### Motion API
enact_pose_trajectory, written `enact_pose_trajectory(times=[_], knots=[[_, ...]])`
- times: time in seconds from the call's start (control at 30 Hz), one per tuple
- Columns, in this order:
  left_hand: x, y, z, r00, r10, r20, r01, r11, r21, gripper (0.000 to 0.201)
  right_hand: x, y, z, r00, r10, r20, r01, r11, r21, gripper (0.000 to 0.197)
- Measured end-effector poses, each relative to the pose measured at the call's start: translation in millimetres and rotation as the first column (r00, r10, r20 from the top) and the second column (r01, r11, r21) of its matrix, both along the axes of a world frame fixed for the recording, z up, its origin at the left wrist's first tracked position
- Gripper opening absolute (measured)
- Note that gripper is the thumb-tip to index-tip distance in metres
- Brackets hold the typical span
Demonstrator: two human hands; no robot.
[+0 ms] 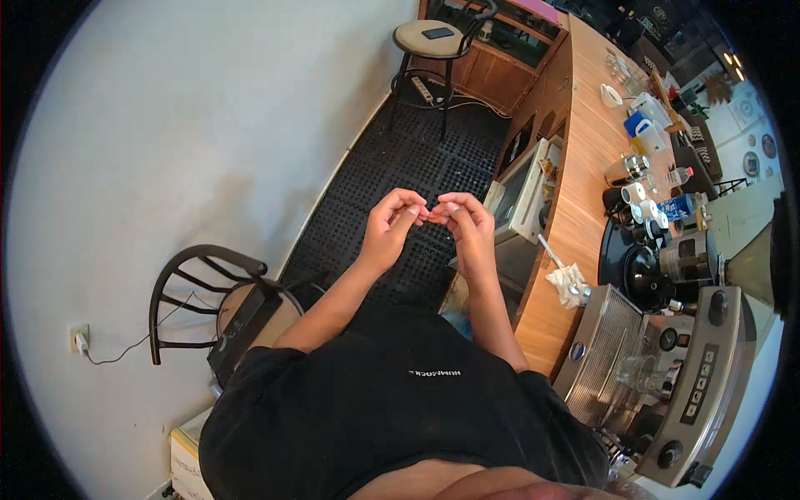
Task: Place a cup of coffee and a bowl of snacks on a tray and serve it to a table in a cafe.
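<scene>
Closest loose thing I could spot was a crumpled white cloth on the table, to the right, just beside the espresso machine, and neither hand was on it. The left hand and right hand were up over the black floor mat, fingers curled, tips close together. Couldn't tell if they were pinching something tiny or nothing. Progress? My guess is barely any: no finished result showed, and the table stuff was left unhandled. Further out, cups sat far right, a chair stood near left, and a stool far off held a phone.
</scene>
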State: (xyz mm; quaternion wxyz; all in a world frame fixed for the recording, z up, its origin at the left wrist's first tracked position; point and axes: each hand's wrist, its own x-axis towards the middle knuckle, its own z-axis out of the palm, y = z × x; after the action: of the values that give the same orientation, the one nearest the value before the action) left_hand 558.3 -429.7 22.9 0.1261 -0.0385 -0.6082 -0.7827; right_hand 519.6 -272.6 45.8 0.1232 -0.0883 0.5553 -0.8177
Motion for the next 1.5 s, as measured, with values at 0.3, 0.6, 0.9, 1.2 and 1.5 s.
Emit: enact_pose_trajectory(times=[0.3,0.6,0.9,1.2,1.5], knots=[[87,-37,-7,0.999,-0.049,-0.001,0.049,0.998,0.050,0.010,94,-41,-3,1.000,0.012,-0.011,-0.011,0.999,0.044,0.017],[156,-53,-5,1.000,-0.025,0.010,0.025,0.999,0.033,0.011,155,-53,2,0.993,0.090,-0.077,-0.071,0.973,0.218,0.018],[234,-55,4,0.976,0.217,-0.004,-0.216,0.975,0.040,0.011,190,-84,16,0.923,0.365,-0.121,-0.331,0.915,0.232,0.018],[341,-74,41,0.917,0.398,0.008,-0.398,0.917,-0.043,0.008,258,-133,13,0.835,0.549,0.033,-0.550,0.835,0.012,0.022],[419,-132,25,0.903,0.430,-0.030,-0.430,0.903,-0.014,0.007,343,-183,13,0.785,0.619,0.004,-0.619,0.785,0.010,0.023]])
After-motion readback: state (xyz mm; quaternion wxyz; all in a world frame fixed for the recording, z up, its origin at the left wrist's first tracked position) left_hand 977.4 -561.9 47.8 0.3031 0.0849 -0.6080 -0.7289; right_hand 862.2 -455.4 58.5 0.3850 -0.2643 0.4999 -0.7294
